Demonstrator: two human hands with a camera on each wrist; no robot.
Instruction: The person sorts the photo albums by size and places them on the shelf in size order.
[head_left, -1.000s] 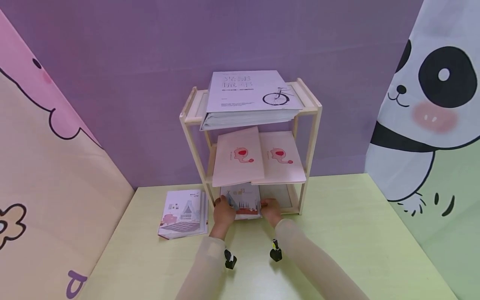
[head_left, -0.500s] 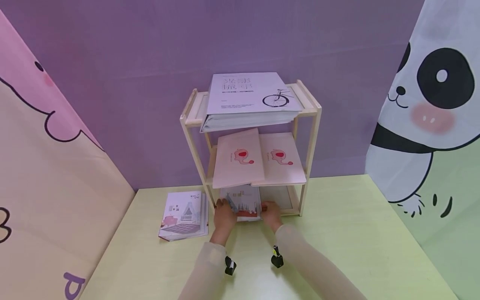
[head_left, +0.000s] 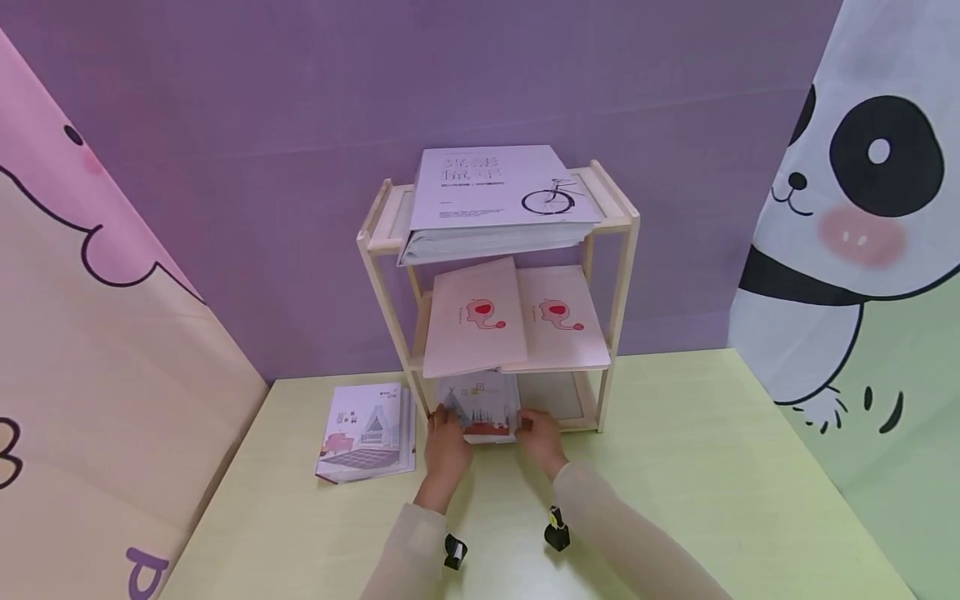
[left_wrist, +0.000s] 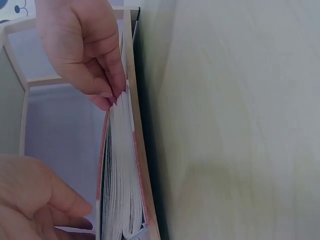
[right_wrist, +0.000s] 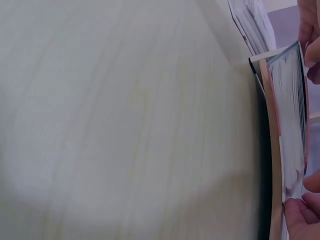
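Note:
A book [head_left: 483, 406] with a pale cover and a red band lies on the lowest level of a small wooden shelf [head_left: 628, 275]. Its page edges [left_wrist: 119, 170] face the front. My left hand [head_left: 447, 446] is at the left corner of this book, its fingers loosely bent against the cover side; in the right wrist view its fingertips [right_wrist: 304, 47] are right at that corner. My right hand [head_left: 542, 437] pinches the book near its right corner, thumb and fingers [left_wrist: 112, 90] meeting at the page edges.
On the top level lies a thick white book [head_left: 498, 192] with a bicycle drawing. Two pink elephant booklets [head_left: 476, 333] overlap on the middle level. Left of the shelf, another illustrated book [head_left: 365, 429] lies on the pale table [head_left: 675, 483]. A purple backdrop stands behind.
My left hand shifts slightly at the book's left corner, and more of the cover shows there. My right fingers move a little left onto the book's edge. The view shifts slightly.

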